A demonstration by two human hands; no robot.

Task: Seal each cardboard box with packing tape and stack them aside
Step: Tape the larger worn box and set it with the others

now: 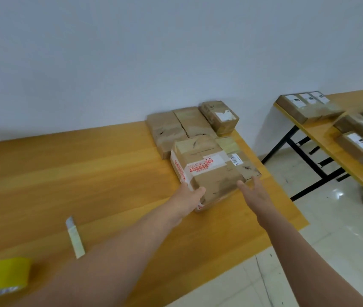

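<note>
holding the box (pixel 207 171) at the desk's (pixel 87 173) far right end, tight against other boxes (pixel 176 127). it looks like stiff cardboard, small and likely light, with slick taped faces, so best taken at 2 opposite lower edges, not on the tape. left hand (pixel 192 197): grip closed on the near-left corner, thumb on the face, arm stretched out. right hand (pixel 253 191): grip open, fingers straight, just beside the box's right edge; contact unclear. tape roll (pixel 3 273) lies well apart, bottom left.

near-table boxes (pixel 207 171) 5 | tape roll (pixel 1 275) 1 | cutter (pixel 75 238) 1 | tables (pixel 65 173) 2
</note>
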